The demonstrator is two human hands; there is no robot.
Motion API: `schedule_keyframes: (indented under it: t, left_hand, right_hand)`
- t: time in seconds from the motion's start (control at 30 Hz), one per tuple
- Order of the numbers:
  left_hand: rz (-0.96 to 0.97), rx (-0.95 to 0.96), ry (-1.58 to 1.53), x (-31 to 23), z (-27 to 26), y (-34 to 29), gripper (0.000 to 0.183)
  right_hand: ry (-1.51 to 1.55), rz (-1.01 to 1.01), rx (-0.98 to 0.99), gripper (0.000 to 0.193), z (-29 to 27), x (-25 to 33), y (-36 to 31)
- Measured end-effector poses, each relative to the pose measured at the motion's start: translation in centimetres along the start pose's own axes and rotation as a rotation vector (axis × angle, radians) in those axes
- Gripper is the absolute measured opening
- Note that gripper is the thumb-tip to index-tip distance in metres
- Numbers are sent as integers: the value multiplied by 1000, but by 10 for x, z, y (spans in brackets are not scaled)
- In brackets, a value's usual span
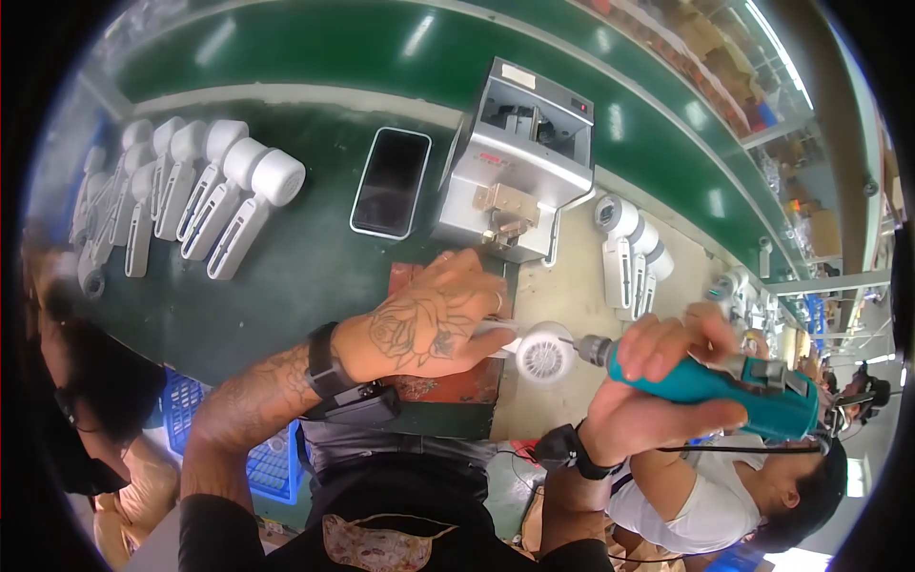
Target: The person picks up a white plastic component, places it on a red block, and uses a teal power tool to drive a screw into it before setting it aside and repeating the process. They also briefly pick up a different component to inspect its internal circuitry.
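My left hand (pixel 419 319) is closed around the handle of a small white handheld fan (pixel 545 353), whose round grille faces up. The handle is mostly hidden under the fingers. From the right, my right hand (pixel 653 377) grips a teal electric screwdriver (pixel 753 400) held almost level. Its metal chuck (pixel 596 350) points left at the side of the fan head, and the bit's tip lies at or very near the fan's edge; contact cannot be made out. Beneath my left hand lies a reddish-brown pad (pixel 477 383) on the green bench.
A grey box-shaped machine (pixel 505 181), seemingly a screw feeder, stands beyond my hands. Left of it lies a phone (pixel 391 181). Rows of white fans (pixel 276 178) lie at far left; several more fans (pixel 618 219) lie right of the machine. A co-worker (pixel 686 496) sits at right.
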State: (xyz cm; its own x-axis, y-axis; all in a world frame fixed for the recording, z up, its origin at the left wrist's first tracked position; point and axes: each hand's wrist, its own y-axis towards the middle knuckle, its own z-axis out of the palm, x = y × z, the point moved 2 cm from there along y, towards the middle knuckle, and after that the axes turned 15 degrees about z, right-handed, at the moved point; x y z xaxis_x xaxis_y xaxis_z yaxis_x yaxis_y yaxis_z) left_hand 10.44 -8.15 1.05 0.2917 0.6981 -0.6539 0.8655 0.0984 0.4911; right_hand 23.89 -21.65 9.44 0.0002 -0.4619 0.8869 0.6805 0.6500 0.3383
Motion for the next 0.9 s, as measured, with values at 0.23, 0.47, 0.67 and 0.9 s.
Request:
schedule_keyframes:
  t: [0.23,0.47,0.67,0.9]
  left_hand:
    - [63,-14,182,0,-8,-11,36]
    - [85,-37,212,2,-8,-21,41]
    - [45,15,157,1,-6,-20,39]
    - [71,-40,200,4,-6,-19,44]
  right_hand:
    - [-172,112,34,76,37,-37,35]
    - [-260,103,122,49,64,-70,63]
    - [-244,96,117,35,60,-85,61]
    - [-178,202,77,62,44,-54,32]
